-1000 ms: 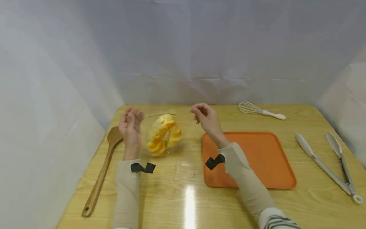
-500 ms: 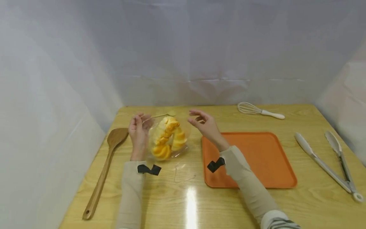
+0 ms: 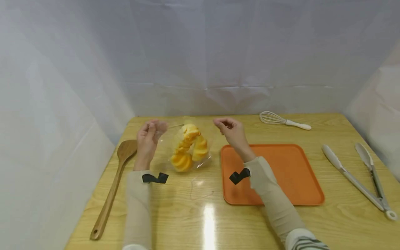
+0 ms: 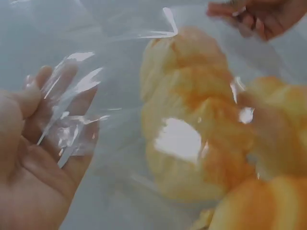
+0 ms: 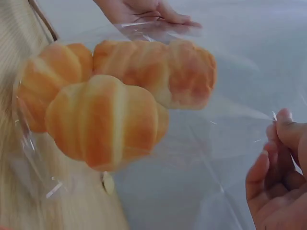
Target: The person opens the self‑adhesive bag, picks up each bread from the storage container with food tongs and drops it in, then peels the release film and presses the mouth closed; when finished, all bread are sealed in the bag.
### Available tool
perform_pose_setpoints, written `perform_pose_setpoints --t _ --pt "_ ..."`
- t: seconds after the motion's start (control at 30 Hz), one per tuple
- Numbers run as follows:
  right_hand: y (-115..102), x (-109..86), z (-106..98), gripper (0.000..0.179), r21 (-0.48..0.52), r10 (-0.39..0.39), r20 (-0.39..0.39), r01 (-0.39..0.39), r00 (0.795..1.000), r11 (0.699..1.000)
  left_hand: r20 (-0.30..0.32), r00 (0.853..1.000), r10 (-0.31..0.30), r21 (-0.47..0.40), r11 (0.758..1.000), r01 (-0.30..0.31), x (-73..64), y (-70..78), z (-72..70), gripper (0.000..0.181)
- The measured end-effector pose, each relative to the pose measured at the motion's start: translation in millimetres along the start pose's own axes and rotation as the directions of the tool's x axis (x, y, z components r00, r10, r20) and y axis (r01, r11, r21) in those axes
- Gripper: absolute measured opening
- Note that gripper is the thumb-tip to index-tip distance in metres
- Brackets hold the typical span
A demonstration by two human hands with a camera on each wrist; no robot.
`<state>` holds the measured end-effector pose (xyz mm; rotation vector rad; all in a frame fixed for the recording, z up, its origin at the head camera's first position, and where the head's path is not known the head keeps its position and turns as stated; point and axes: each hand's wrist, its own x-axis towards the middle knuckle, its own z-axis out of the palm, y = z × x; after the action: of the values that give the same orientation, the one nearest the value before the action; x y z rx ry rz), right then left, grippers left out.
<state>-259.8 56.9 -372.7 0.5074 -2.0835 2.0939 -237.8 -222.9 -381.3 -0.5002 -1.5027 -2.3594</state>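
Observation:
A clear plastic bag [image 5: 206,148] with several golden bread rolls [image 3: 189,147] in its lower part hangs between my two hands. My left hand [image 3: 147,139] pinches the bag's left edge between thumb and forefinger. In the left wrist view, the other fingers [image 4: 81,124] extend behind the shiny film. On the opposite side, my right hand [image 3: 232,133] pinches the upper edge with thumb and forefinger, its remaining fingers curled, as the right wrist view shows. The film looks stretched between the hands, with the rolls over the table left of the tray.
An orange tray [image 3: 281,173] lies under my right forearm. A wooden turner [image 3: 115,184] is at the left, a whisk [image 3: 281,121] at the back and spread tongs [image 3: 359,180] at the right. A thin bent strip [image 3: 201,198] lies in front of the bag.
My left hand has taken hold of the bag's left edge, its fingers looser a second ago. The right hand has moved slightly right, and the bag with the rolls has shifted right too.

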Motion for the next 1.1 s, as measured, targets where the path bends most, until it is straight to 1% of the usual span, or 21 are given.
perform_pose_setpoints --t 0.07,0.17,0.23,0.3,0.37,0.43,0.5,0.57,0.6,0.63,0.67,0.7,0.77,0.83,0.93,1.0,1.1 --pt "2.6 0.6 -4.1 0.022 0.018 0.025 0.037 -0.026 0.999 1.0 0.041 0.998 -0.056 0.027 0.998 0.055 0.5 0.7 -6.2 0.019" --pt "6.5 0.9 -10.4 0.024 0.032 0.074 0.09 -0.077 0.993 0.997 0.095 0.987 -0.126 0.104 0.988 0.116 0.1 1.8 -13.1 0.018" --pt "7.8 1.0 -14.0 0.027 0.035 0.092 0.115 -0.097 0.989 0.995 0.143 0.978 -0.151 0.171 0.977 0.126 0.1 3.4 -16.2 0.019" --pt "8.3 0.7 -16.9 0.03 0.038 0.099 0.14 -0.105 0.985 0.994 0.193 0.966 -0.17 0.238 0.964 0.122 0.4 6.1 -17.6 0.021" --pt "8.7 0.0 -19.3 0.032 0.041 0.097 0.162 -0.105 0.982 0.994 0.226 0.955 -0.19 0.3 0.947 0.117 0.7 9.4 -18.4 0.024" --pt "9.2 -1.0 -21.1 0.033 0.049 0.093 0.182 -0.104 0.979 0.993 0.238 0.946 -0.22 0.368 0.922 0.122 1.2 13.0 -18.1 0.027" --pt "9.4 -2.2 -22.3 0.034 0.058 0.09 0.194 -0.103 0.977 0.993 0.227 0.941 -0.251 0.449 0.884 0.128 1.8 16.1 -17.1 0.027" --pt "9.2 -3.1 -22.6 0.034 0.061 0.086 0.194 -0.099 0.977 0.993 0.2 0.943 -0.266 0.503 0.854 0.135 2.6 18.3 -15.2 0.025" --pt "8.9 -3.3 -22.5 0.034 0.061 0.082 0.19 -0.095 0.978 0.994 0.182 0.948 -0.262 0.521 0.843 0.133 2.9 19.1 -14.0 0.024" --pt "8.3 -3.6 -22.6 0.033 0.062 0.078 0.18 -0.091 0.981 0.994 0.165 0.955 -0.247 0.528 0.84 0.126 3.3 19.5 -12.9 0.023" --pt "7.8 -3.6 -22.5 0.033 0.063 0.073 0.167 -0.085 0.983 0.994 0.145 0.964 -0.224 0.525 0.843 0.117 3.6 19.8 -11.6 0.022" --pt "6.9 -3.5 -22.5 0.033 0.065 0.066 0.153 -0.077 0.986 0.995 0.125 0.972 -0.197 0.514 0.851 0.106 3.8 20.1 -10.3 0.02" --pt "4.8 -3.3 -22.9 0.032 0.065 0.05 0.121 -0.059 0.991 0.996 0.092 0.986 -0.137 0.48 0.874 0.077 4.2 20.3 -8.1 0.016" --pt "1.1 -3.5 -24.8 0.03 0.051 0.029 0.096 -0.034 0.995 0.998 0.068 0.993 -0.1 0.435 0.899 0.061 4.6 20.5 -5.9 0.013" --pt "-6.1 -3.4 -28.9 0.025 0.012 -0.006 0.083 0.005 0.997 1.0 0.068 0.995 -0.079 0.391 0.919 0.047 6.5 21.1 -4.1 0.015" --pt "-9.7 -2.2 -32.0 0.027 -0.001 -0.019 0.09 0.02 0.996 1.0 0.074 0.994 -0.08 0.39 0.92 0.045 8.8 21.4 -3.8 0.019" --pt "-8.7 1.9 -36.0 0.031 0.029 -0.037 0.112 0.034 0.993 0.999 0.096 0.992 -0.077 0.423 0.905 0.029 12.1 20.9 -5.9 0.022"
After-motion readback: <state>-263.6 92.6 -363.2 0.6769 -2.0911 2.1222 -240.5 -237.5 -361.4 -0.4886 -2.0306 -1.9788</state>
